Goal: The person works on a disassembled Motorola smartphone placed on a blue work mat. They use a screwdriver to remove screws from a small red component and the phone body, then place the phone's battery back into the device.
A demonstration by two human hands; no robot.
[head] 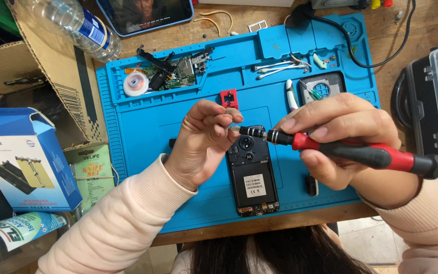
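Over the blue repair mat (143, 132) on the wooden worktop, the right hand (340, 137) is gripping a red-and-black screwdriver (351, 148) while left hand (204, 137) fingers are pinching its bit above the opened phone (253, 177), seemingly seating it squarely.

Wooden workbench (300, 219) under a blue repair mat (143, 122)

Beyond the left hand (198, 144) lie a tablet (145, 12) and a plastic bottle (79, 25); outward of it, a cardboard box (31, 61) and a blue carton (24, 157). Outward of the right hand (340, 137) sits a bit case (434, 106).
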